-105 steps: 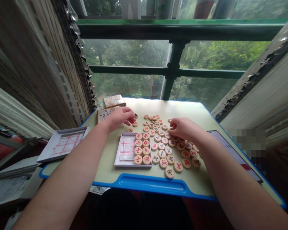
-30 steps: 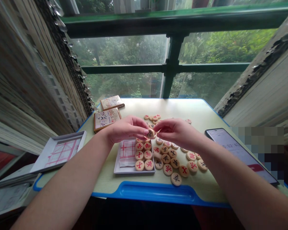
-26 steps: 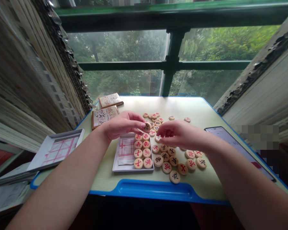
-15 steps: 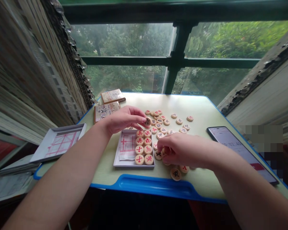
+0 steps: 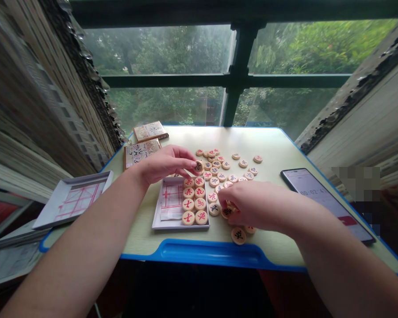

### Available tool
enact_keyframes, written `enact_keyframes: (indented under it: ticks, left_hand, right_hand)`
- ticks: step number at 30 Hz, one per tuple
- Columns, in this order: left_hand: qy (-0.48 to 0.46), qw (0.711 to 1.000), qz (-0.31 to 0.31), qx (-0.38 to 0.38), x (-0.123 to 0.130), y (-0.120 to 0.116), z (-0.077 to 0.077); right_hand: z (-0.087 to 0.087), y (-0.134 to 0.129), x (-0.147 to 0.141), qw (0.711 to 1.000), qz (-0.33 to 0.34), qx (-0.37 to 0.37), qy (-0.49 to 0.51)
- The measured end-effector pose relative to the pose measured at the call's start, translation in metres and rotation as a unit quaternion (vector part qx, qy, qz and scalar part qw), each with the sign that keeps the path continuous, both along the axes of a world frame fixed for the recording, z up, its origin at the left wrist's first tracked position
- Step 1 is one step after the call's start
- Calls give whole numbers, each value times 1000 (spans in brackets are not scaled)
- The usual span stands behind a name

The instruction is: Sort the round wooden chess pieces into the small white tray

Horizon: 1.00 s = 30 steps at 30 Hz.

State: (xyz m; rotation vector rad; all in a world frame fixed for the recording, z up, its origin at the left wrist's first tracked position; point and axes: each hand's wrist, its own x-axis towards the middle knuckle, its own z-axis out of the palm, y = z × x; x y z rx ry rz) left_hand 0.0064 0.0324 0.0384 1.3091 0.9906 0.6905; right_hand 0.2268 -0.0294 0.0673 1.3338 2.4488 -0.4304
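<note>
Between the thumb and fingers of my left hand [image 5: 167,163] is a round wooden xiangqi piece [image 5: 198,166] with a dark character, held just above the far edge of a shallow white box [image 5: 156,216]. Inside that box, red-marked xiangqi pieces [image 5: 188,205] stand in two columns along the right side; a paper with red lines lies on the left. My right hand [image 5: 252,204] is closed, thumb and fingers around a dark-marked xiangqi piece [image 5: 227,212] right of the box. Its palm hides some pieces. Another dark-marked piece [image 5: 238,235] lies nearer the table's front.
Loose xiangqi pieces [image 5: 215,163] spread across the table [image 5: 268,141] behind the hands. A phone [image 5: 328,205] showing a timer lies at the right. Two patterned boxes [image 5: 141,151] sit at the back left; a white lid [image 5: 73,196] rests at the left edge.
The view has shifted slightly. My left hand keeps its piece over the box's far edge. At my right fingertips, a dark-marked piece face now shows more clearly.
</note>
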Motion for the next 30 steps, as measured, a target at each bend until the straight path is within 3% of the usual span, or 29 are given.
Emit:
enact_keyframes:
  ticks: [13, 24, 27, 30]
  left_hand:
    - [25, 1000, 7, -4, 2, 0, -2]
    - [26, 1000, -8, -4, 0, 2, -4]
    - [20, 1000, -12, 0, -1, 2, -3]
    - [38, 999, -24, 8, -1, 0, -2]
  right_hand:
    - [-4, 0, 0, 1000, 3, 8, -15]
    - [5, 7, 7, 998, 8, -63, 12]
    - [10, 15, 18, 999, -27, -26, 33]
    - [9, 28, 31, 989, -132, 63, -15]
